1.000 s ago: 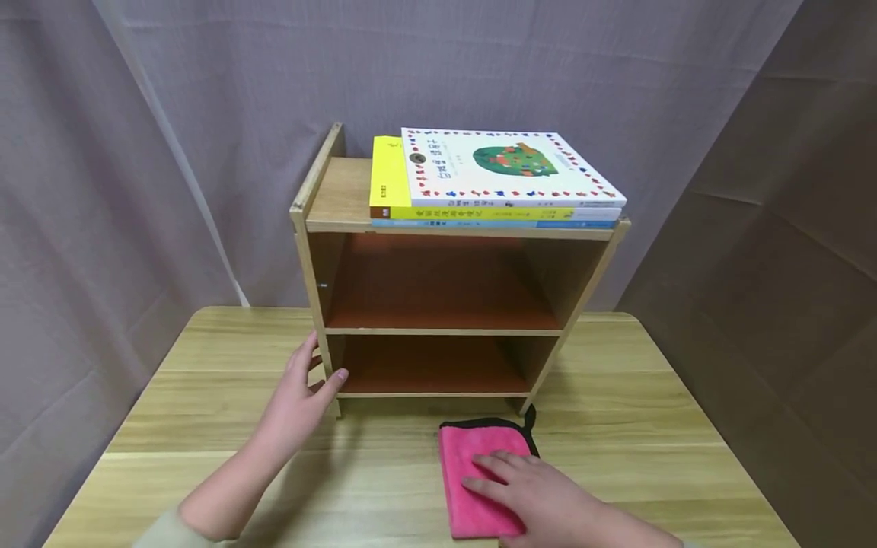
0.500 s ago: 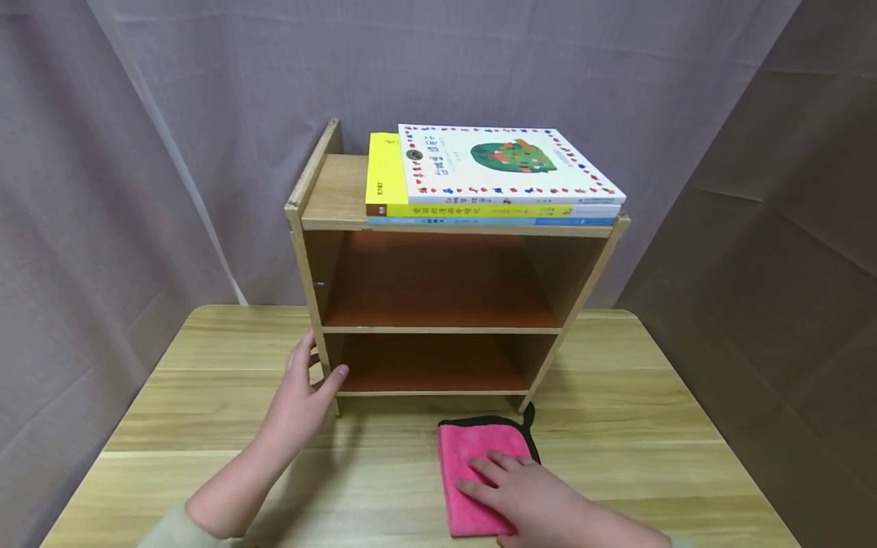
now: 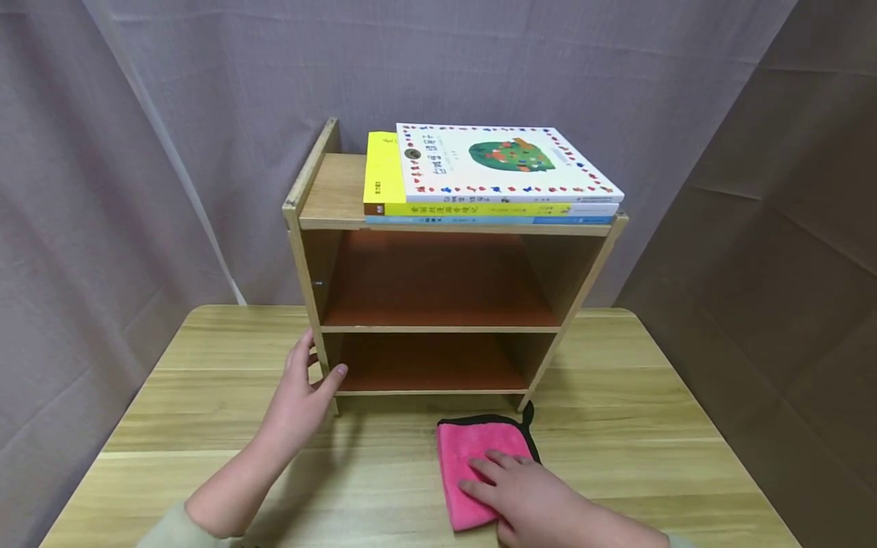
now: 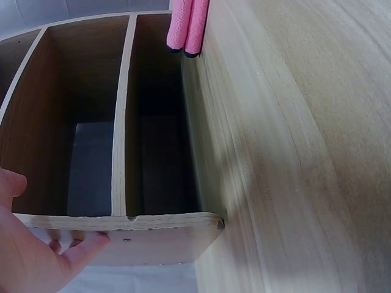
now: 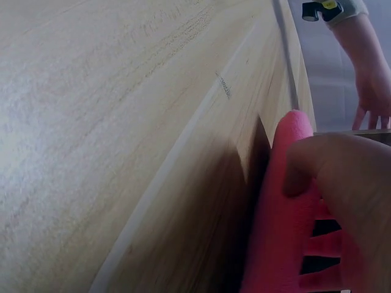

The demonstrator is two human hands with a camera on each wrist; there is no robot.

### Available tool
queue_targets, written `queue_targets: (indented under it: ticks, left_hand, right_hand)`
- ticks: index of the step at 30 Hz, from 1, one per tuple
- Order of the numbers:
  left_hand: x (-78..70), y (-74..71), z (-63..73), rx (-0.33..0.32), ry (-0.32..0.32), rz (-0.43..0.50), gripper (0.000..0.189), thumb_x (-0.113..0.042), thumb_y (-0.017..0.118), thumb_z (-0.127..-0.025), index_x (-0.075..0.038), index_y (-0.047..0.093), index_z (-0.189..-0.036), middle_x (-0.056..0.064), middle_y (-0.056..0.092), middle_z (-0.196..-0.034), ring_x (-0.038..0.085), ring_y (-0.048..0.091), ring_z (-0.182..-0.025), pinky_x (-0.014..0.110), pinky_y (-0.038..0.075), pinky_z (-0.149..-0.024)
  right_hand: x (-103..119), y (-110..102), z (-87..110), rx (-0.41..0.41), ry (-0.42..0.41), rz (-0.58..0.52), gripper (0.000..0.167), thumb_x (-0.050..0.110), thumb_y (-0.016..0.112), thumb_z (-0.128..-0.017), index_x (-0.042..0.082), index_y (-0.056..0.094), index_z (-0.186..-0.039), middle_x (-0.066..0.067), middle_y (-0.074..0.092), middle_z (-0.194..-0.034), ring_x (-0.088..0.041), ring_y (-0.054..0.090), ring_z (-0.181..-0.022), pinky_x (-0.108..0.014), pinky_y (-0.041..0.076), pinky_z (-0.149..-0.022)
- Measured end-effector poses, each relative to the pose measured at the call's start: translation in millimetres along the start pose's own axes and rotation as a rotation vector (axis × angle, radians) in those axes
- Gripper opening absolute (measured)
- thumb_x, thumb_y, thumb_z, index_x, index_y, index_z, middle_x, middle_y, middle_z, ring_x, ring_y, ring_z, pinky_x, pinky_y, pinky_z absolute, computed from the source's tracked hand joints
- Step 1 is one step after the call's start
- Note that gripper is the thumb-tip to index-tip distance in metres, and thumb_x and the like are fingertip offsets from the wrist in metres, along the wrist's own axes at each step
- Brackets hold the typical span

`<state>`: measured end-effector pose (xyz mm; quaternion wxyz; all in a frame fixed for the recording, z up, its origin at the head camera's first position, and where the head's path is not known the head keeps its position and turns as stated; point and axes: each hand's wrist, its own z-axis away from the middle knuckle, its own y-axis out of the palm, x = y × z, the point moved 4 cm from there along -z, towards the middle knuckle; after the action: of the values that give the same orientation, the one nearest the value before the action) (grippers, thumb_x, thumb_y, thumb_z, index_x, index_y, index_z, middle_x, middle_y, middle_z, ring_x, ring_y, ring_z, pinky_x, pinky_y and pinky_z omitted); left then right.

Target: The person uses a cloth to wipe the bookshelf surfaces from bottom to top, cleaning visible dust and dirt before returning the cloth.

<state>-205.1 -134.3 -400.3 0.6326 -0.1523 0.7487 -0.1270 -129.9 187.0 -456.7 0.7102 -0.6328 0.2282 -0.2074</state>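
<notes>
There are two hands. The left hand (image 3: 299,407) grips one side of a small wood shelf (image 3: 441,330), with its thumb bent at the front edge and its fingers on the outside, so only a thin board fits in between. The right hand (image 3: 540,498) is on one pink cloth (image 3: 469,445). Its fingers are spread apart on top and its thumb is bent at the near edge, pinching the cloth. The cloth is on one wood table (image 3: 658,434), just in front of the shelf. It has one little black loop (image 3: 527,415) (like a tiny tail), and from the left wrist you can see two fat pink folds. The shelf stands up straight and has two spaces, an upper space (image 3: 438,278) and a lower space (image 3: 432,361). On top are three books in one pile: a white book (image 3: 452,171) highest, a yellow book (image 3: 384,175) in the middle, a blue book (image 3: 493,221) at the bottom
</notes>
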Motion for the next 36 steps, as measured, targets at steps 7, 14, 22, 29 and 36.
queue_targets:
  ticks: [7, 14, 22, 29, 36]
  left_hand:
    - [0.3, -0.5, -0.9, -0.010, 0.003, -0.005, 0.072, -0.028, 0.061, -0.100, -0.024, 0.019, -0.158, 0.013, 0.022, -0.157, 0.040, 0.033, -0.138, 0.051, 0.046, -0.101]
    - [1.4, -0.2, -2.8, -0.015, 0.014, -0.011, 0.073, -0.029, 0.062, -0.099, -0.026, 0.019, -0.158, 0.011, 0.023, -0.157, 0.038, 0.035, -0.137, 0.051, 0.048, -0.100]
    - [0.0, 0.2, -2.2, -0.008, 0.017, -0.006, 0.072, -0.027, 0.062, -0.099, -0.026, 0.019, -0.158, 0.011, 0.022, -0.157, 0.038, 0.035, -0.138, 0.050, 0.048, -0.100]
    - [0.3, 0.6, -1.4, -0.008, 0.020, -0.021, 0.069, -0.023, 0.058, -0.101, -0.025, 0.019, -0.158, 0.013, 0.022, -0.157, 0.039, 0.035, -0.137, 0.051, 0.048, -0.100]
    - [0.8, -0.5, -1.5, -0.009, 0.022, -0.028, 0.064, -0.022, 0.055, -0.103, -0.025, 0.020, -0.157, 0.013, 0.025, -0.156, 0.039, 0.037, -0.136, 0.056, 0.047, -0.099]
  right_hand:
    - [0, -8, -3.3, -0.174, -0.067, 0.034, 0.029, 0.018, 0.069, -0.080, 0.018, 0.068, -0.110, 0.005, 0.062, -0.099, -0.014, 0.062, -0.093, -0.033, 0.055, -0.076]
    - [-6, -6, -5.3, -0.272, -0.048, 0.049, 0.013, 0.017, 0.066, -0.081, 0.019, 0.058, -0.091, 0.010, 0.053, -0.080, -0.006, 0.052, -0.071, -0.019, 0.038, -0.052]
    - [-17, 0, -5.3, -0.428, -0.102, 0.079, 0.010, 0.020, 0.060, -0.080, 0.017, 0.052, -0.086, 0.010, 0.043, -0.075, -0.007, 0.043, -0.065, -0.019, 0.034, -0.050]
    - [-21, 2, -3.8, -0.466, -0.125, 0.081, 0.032, 0.050, 0.066, -0.092, 0.020, 0.054, -0.088, 0.012, 0.050, -0.084, -0.006, 0.052, -0.073, -0.021, 0.046, -0.058]
    - [-22, 6, -4.3, -0.394, -0.102, 0.137, 0.044, 0.040, 0.080, -0.073, 0.018, 0.064, -0.108, 0.003, 0.062, -0.105, -0.015, 0.061, -0.096, -0.029, 0.056, -0.069]
